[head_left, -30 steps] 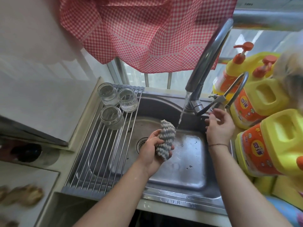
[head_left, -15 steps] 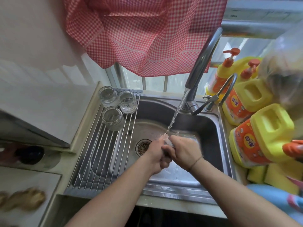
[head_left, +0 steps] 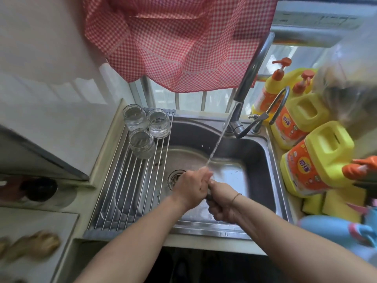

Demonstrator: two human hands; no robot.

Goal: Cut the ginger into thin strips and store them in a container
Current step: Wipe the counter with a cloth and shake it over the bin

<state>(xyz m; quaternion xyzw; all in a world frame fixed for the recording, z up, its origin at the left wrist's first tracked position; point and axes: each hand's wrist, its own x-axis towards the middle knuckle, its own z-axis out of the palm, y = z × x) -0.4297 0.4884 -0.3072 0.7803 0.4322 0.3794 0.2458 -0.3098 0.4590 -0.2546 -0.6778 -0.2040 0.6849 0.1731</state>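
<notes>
Over the steel sink (head_left: 255, 160) my left hand (head_left: 191, 187) and my right hand (head_left: 221, 203) are pressed together under the running water. They are closed around the grey knitted cloth, which is almost hidden; only a dark sliver (head_left: 208, 196) shows between the palms. Several pieces of ginger (head_left: 32, 245), blurred, lie on a white board (head_left: 36, 219) at the lower left, well away from both hands. Three empty glass jars (head_left: 140, 142) stand on the roll-up rack (head_left: 122, 193) across the sink's left side.
The tall faucet (head_left: 253, 72) arcs over the sink with its stream falling onto my hands. Yellow detergent jugs (head_left: 318, 158) and yellow sponges (head_left: 336, 203) crowd the right rim. A red checked curtain (head_left: 179, 37) hangs above. A dark bowl (head_left: 40, 188) sits at the left.
My right hand left the tap area and joined my left hand on the cloth. Both hands now hold it under the stream, a little lower in the sink.
</notes>
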